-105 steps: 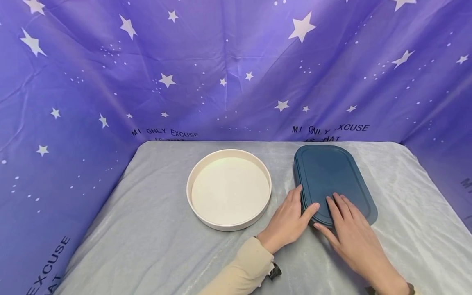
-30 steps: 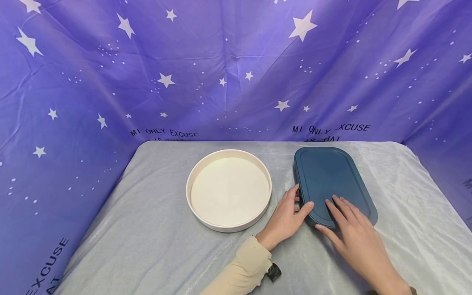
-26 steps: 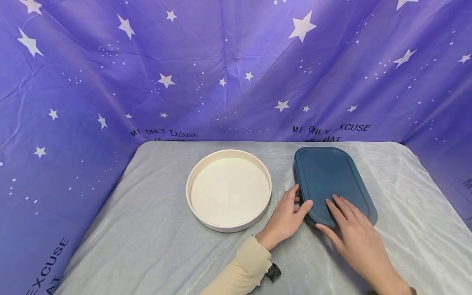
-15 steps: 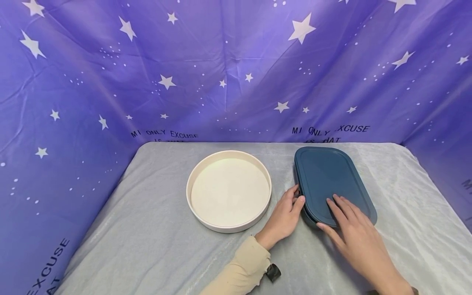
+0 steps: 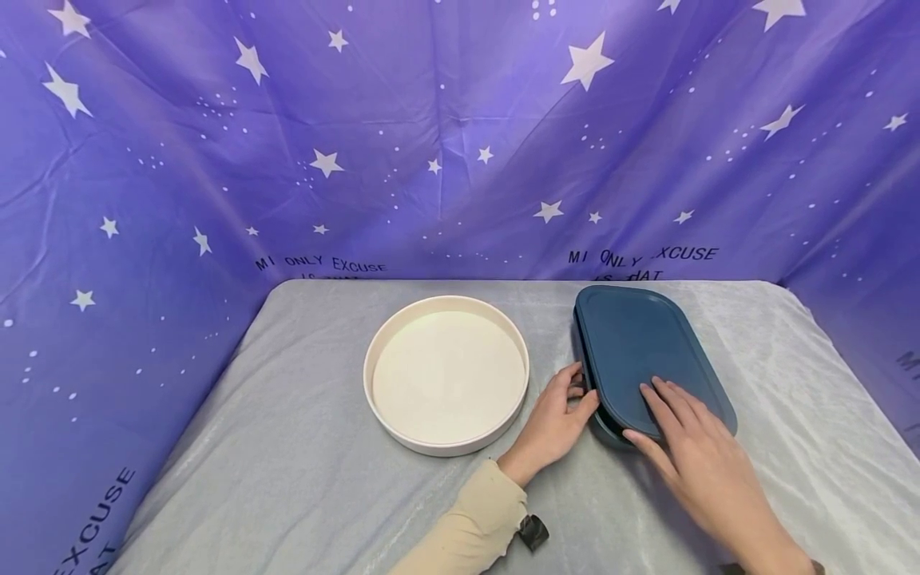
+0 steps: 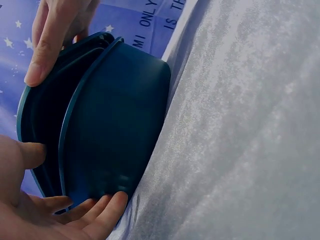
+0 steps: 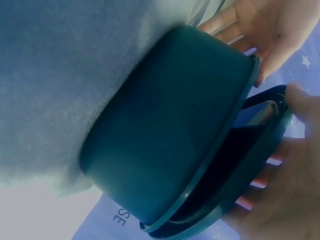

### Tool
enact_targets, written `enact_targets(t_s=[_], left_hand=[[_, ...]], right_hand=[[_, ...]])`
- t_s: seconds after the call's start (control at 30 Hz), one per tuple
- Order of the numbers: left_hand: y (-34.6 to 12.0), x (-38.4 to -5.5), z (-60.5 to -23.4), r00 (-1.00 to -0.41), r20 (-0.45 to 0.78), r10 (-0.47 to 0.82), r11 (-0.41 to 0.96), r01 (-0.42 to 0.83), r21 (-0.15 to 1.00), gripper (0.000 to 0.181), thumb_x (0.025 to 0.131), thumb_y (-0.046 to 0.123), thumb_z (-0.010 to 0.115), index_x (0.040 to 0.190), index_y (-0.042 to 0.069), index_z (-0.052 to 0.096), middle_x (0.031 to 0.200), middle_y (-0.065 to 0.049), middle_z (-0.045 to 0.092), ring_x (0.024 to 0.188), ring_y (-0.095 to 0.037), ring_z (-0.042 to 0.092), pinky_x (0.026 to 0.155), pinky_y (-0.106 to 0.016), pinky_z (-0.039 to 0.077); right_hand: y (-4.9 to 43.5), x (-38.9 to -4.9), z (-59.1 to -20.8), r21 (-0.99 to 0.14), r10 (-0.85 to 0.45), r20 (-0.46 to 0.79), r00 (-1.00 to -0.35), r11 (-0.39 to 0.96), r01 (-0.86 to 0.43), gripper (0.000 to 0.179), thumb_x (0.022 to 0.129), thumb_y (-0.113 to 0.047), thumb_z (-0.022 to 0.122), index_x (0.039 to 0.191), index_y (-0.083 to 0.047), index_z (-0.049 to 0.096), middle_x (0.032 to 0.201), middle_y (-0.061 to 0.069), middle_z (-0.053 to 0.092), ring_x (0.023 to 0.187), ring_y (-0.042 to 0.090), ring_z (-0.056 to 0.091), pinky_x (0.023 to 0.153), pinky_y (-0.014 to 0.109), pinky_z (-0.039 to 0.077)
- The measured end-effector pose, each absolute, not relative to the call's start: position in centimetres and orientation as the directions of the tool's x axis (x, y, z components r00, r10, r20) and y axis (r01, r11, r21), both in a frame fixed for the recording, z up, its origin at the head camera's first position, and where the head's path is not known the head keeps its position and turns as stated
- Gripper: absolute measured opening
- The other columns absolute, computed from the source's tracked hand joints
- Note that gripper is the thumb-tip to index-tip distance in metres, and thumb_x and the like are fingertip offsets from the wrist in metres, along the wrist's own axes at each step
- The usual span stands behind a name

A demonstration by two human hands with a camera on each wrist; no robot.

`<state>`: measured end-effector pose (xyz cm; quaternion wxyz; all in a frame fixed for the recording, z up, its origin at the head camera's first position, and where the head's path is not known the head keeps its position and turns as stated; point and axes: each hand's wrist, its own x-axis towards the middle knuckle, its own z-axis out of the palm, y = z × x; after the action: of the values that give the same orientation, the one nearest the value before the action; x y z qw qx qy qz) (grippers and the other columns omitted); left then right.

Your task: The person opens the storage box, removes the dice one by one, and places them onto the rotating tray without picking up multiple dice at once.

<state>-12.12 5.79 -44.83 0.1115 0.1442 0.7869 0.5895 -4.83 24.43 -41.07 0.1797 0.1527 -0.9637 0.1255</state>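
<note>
A dark teal rectangular storage box (image 5: 608, 432) sits on the cloth at right, its matching lid (image 5: 636, 339) tipped up along the near and left edges. Both wrist views show a dark gap between lid and box wall (image 6: 117, 107); its inside is mostly in shadow. My right hand (image 5: 700, 459) pinches the lid's near edge, thumb under the rim and fingers spread over the top. At the box's left side, my left hand (image 5: 552, 423) holds the box, its fingers (image 6: 116, 202) against the outer wall and the thumb near the rim.
Left of the box stands a round, shallow cream tray (image 5: 449, 379) with a low wall. Grey velvety cloth (image 5: 287, 447) covers the table. A purple star-patterned curtain (image 5: 402, 104) hangs behind and along both sides.
The lid has risen at its near left corner, opening a gap over the box. My left thumb has slid off the lid's corner down to the box's side; my right hand has shifted slightly right.
</note>
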Motion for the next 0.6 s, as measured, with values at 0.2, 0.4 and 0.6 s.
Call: enact_targets(t_s=[0.2,0.4,0.6], left_hand=[[5.64,-11.96,-44.71,-0.929,-0.027,0.369,0.243,0.068,0.968,0.059,0.1,0.032,0.058,0.152,0.015,0.037,0.147,-0.003,0.048,0.119,-0.01,0.057,0.087,-0.018,0.053],[5.51,-11.85,-44.83,-0.926,-0.028,0.377,0.226,0.062,0.972,0.06,0.1,0.029,0.06,0.153,0.014,0.035,0.146,-0.005,0.048,0.116,-0.012,0.059,0.085,-0.018,0.054],[5.36,-11.87,-44.99,-0.923,-0.019,0.385,0.208,0.067,0.976,0.061,0.101,0.031,0.059,0.153,0.012,0.035,0.146,-0.008,0.048,0.122,-0.014,0.056,0.09,-0.019,0.053]], right_hand=[[24.57,-4.86,-40.94,-0.187,-0.254,0.402,-0.88,0.917,-0.351,0.064,0.093,-0.041,0.067,0.14,-0.001,0.053,0.14,0.024,0.052,0.127,0.043,0.047,0.105,0.055,0.036],[24.68,-4.76,-40.8,-0.212,-0.237,0.402,-0.885,0.916,-0.342,0.063,0.094,-0.039,0.066,0.143,-0.002,0.051,0.142,0.023,0.051,0.128,0.043,0.045,0.109,0.055,0.033],[24.87,-4.78,-40.74,-0.259,-0.201,0.452,-0.869,0.903,-0.344,0.058,0.096,-0.032,0.066,0.144,-0.004,0.05,0.143,0.02,0.051,0.129,0.041,0.045,0.111,0.053,0.033]])
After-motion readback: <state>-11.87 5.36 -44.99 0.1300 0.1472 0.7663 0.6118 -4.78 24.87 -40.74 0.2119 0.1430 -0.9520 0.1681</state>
